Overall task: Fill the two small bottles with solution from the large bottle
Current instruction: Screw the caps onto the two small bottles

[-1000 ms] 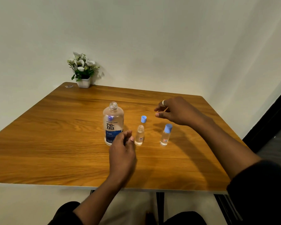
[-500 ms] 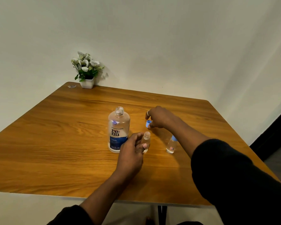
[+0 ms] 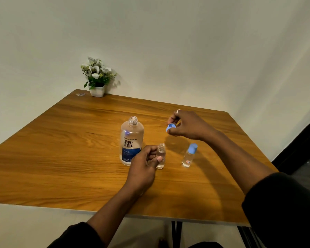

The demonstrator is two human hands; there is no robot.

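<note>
The large clear bottle (image 3: 132,140) with a blue label stands uncapped near the middle of the wooden table (image 3: 61,158). Just right of it an uncapped small bottle (image 3: 161,154) stands upright, with my left hand (image 3: 143,165) wrapped around its lower part. My right hand (image 3: 188,125) hovers above the table behind it, pinching a small blue cap (image 3: 170,127) between the fingertips. A second small bottle (image 3: 189,155), closed with a blue cap, stands further right, apart from both hands.
A white pot of artificial flowers (image 3: 97,79) sits at the table's far left corner against the wall. A tiny clear scrap (image 3: 81,94) lies beside it. The table's near edge runs just below my forearms.
My right hand has lifted the blue cap off the table and raised it. My left hand has closed around the open small bottle.
</note>
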